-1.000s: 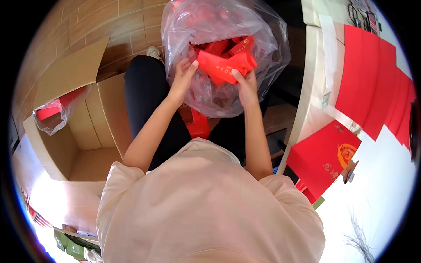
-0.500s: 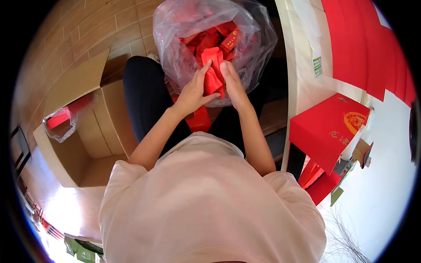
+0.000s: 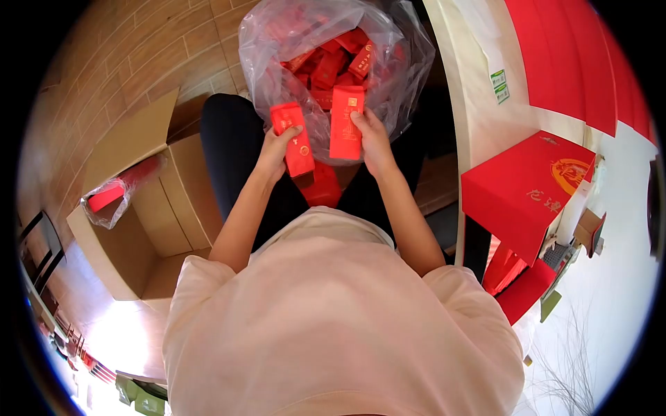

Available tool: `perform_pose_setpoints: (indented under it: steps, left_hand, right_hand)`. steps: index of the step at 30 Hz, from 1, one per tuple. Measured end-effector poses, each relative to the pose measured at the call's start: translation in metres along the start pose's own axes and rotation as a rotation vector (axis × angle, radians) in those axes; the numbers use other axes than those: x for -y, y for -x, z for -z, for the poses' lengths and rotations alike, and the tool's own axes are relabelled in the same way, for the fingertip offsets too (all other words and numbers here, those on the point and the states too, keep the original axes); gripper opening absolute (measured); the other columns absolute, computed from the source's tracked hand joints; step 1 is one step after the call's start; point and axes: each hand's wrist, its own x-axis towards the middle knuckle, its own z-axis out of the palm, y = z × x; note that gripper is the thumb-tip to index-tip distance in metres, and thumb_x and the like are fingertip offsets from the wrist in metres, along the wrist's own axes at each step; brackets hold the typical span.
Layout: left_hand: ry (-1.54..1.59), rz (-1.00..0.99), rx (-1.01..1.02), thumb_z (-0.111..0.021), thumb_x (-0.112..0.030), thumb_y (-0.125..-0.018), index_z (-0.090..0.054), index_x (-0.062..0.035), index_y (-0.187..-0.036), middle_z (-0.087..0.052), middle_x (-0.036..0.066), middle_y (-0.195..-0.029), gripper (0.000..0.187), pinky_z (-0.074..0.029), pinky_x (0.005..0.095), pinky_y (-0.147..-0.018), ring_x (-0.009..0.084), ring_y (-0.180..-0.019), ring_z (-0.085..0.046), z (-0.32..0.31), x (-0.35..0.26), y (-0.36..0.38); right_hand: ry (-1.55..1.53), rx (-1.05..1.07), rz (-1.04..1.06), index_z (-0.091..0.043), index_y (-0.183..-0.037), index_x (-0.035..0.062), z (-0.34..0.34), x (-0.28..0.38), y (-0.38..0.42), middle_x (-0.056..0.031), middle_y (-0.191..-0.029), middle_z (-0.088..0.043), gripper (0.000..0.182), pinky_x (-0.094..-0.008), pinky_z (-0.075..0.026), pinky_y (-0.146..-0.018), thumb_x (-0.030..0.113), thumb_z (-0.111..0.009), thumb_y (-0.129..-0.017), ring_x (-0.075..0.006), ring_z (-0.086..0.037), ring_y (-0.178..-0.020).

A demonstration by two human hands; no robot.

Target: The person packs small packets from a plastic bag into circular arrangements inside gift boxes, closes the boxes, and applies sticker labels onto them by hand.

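Observation:
My left hand [image 3: 275,154] is closed round a red packet with gold print [image 3: 300,157], its thumb on the front face. A second red packet [image 3: 345,132], bearing a gold square and gold lettering, is gripped along its right side by my right hand [image 3: 374,142]. The two packets are held apart, side by side, over the near rim of a clear plastic bag [image 3: 267,52]. Inside the bag lie several more red packets [image 3: 327,69] in a loose heap. Below my hands, between my legs, something red [image 3: 322,188] shows in part.
An open cardboard box [image 3: 166,215] stands at the left, with a plastic-wrapped red item [image 3: 111,194] at its edge. To the right runs a pale-covered table [image 3: 479,118] with a large red gift box [image 3: 527,180] and red sheets [image 3: 562,62].
My hands were together around red packets in front of the bag. Now they have moved apart, each with one packet, and the printed faces show.

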Motion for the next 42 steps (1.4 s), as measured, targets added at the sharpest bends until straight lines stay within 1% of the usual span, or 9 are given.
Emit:
perform_pose_setpoints:
  steps: [7, 12, 19, 25, 29, 32, 35, 37, 42]
  left_hand:
    - [0.36, 0.061, 0.296, -0.058, -0.026, -0.092, -0.036, -0.0118, -0.135, -0.049, 0.008, -0.127, 0.051, -0.038, 0.0376, -0.102, 0.0211, -0.122, -0.045, -0.011, 0.01, -0.011]
    - [-0.019, -0.038, 0.096, -0.068, -0.037, -0.086, -0.017, -0.0104, -0.136, -0.043, 0.011, -0.125, 0.076, -0.043, 0.037, -0.093, 0.0214, -0.113, -0.048, -0.007, 0.023, -0.025]
    - [0.087, -0.019, -0.043, -0.066, -0.028, -0.088, -0.024, -0.012, -0.124, -0.051, 0.01, -0.11, 0.058, -0.055, 0.0342, -0.063, 0.0204, -0.083, -0.063, -0.026, -0.004, -0.025]
    - [0.268, -0.042, -0.047, -0.066, -0.025, -0.089, -0.032, -0.0131, -0.121, -0.052, 0.008, -0.107, 0.049, -0.057, 0.0367, -0.071, 0.0193, -0.086, -0.063, -0.021, -0.005, -0.038]
    - [0.326, 0.074, -0.056, -0.066, -0.026, -0.089, -0.034, -0.013, -0.122, -0.052, 0.007, -0.105, 0.048, -0.056, 0.0367, -0.076, 0.0188, -0.088, -0.063, -0.018, -0.005, -0.043]
    - [0.291, 0.018, -0.112, -0.063, -0.033, -0.091, -0.037, -0.0131, -0.123, -0.055, 0.007, -0.106, 0.046, -0.056, 0.0359, -0.077, 0.0189, -0.09, -0.062, -0.015, -0.005, -0.038]
    - [0.298, 0.151, 0.021, -0.059, -0.039, -0.092, -0.04, -0.0121, -0.124, -0.056, 0.009, -0.11, 0.047, -0.055, 0.0367, -0.08, 0.0196, -0.096, -0.061, -0.012, -0.014, -0.035]
    - [0.381, 0.296, 0.099, -0.058, -0.044, -0.092, -0.043, -0.0109, -0.127, -0.056, 0.008, -0.118, 0.05, -0.051, 0.0374, -0.088, 0.0194, -0.105, -0.059, -0.014, -0.015, -0.036]
    - [0.418, 0.248, 0.119, -0.061, -0.042, -0.091, -0.043, -0.0104, -0.132, -0.055, 0.006, -0.123, 0.055, -0.046, 0.0359, -0.095, 0.0179, -0.111, -0.056, -0.012, -0.013, -0.032]
  right_hand:
    - [1.216, 0.018, 0.676, -0.029, -0.146, 0.0081, -0.049, -0.045, 0.027, -0.0316, -0.12, -0.053, 0.063, -0.045, -0.043, -0.094, 0.026, -0.054, -0.092, -0.044, -0.052, -0.113]
    - [0.805, 0.038, 0.286, -0.062, -0.097, 0.0, -0.035, -0.027, -0.014, -0.0188, -0.101, -0.064, 0.027, -0.0389, -0.047, -0.08, 0.024, -0.049, -0.095, -0.0348, -0.061, -0.094]
    - [1.569, 0.006, 0.381, -0.055, -0.116, 0.0061, 0.031, -0.094, -0.152, -0.0138, -0.116, -0.056, 0.044, -0.0453, -0.044, -0.092, 0.018, -0.069, -0.076, -0.0331, -0.051, -0.112]
    - [1.753, 0.131, 0.117, -0.054, -0.111, 0.0114, 0.008, -0.089, -0.161, -0.0137, -0.112, -0.053, 0.037, -0.0463, -0.042, -0.096, 0.018, -0.068, -0.077, -0.0334, -0.048, -0.115]
    - [1.559, 0.127, 0.08, -0.054, -0.114, 0.0108, 0.025, -0.069, -0.154, -0.0138, -0.109, -0.057, 0.038, -0.0433, -0.046, -0.088, 0.016, -0.066, -0.078, -0.0327, -0.056, -0.104]
    - [0.601, -0.062, 0.044, -0.053, -0.12, 0.0047, 0.02, -0.032, -0.133, -0.0133, -0.099, -0.063, 0.034, -0.0297, -0.045, -0.082, 0.006, -0.049, -0.086, -0.0203, -0.059, -0.092]
    - [0.573, -0.005, 0.014, -0.058, -0.105, 0.0011, 0.014, -0.018, -0.105, -0.0099, -0.097, -0.062, 0.025, -0.0255, -0.043, -0.084, -0.001, -0.045, -0.084, -0.0175, -0.058, -0.091]
    - [0.994, 0.238, 0.682, -0.059, -0.076, 0.0069, -0.004, -0.005, -0.089, -0.0078, -0.108, -0.061, 0.019, -0.0357, -0.037, -0.097, -0.008, -0.048, -0.071, -0.0273, -0.052, -0.108]
    - [0.989, 0.44, 0.749, -0.059, -0.087, 0.0102, -0.057, -0.009, -0.057, -0.0111, -0.124, -0.049, 0.023, -0.0464, -0.037, -0.103, -0.007, -0.058, -0.072, -0.0326, -0.047, -0.12]
